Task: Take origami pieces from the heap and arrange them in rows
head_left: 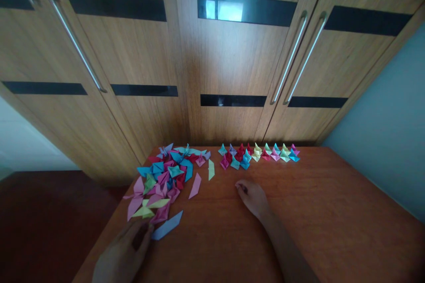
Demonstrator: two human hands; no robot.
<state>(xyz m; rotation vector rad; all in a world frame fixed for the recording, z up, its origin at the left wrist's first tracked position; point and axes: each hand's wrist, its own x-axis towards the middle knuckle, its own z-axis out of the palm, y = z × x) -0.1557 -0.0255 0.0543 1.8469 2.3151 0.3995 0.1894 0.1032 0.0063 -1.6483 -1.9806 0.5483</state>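
At the near edge of a pile of folded coloured origami paper pieces point(161, 190), my left hand point(122, 252) has thumb and finger brought together. Its fingertips meet beside a dark pink folded piece point(161, 213) and the left end of a light blue folded paper strip point(168, 225). What the tips pinch, if anything, is hidden. My right hand point(254, 196) rests on the table with fingers curled in and nothing visible in them. Beyond it stand rows of small pointed paper shapes point(245, 159) in red, blue, pink, yellow and green.
A pink paper strip point(195, 185) and a pale green one point(211, 170) lie right of the pile on the brown wooden table point(212, 247). Behind the table rises a wooden wardrobe point(232, 62) with metal handles. A pale wall point(381, 141) borders the right side.
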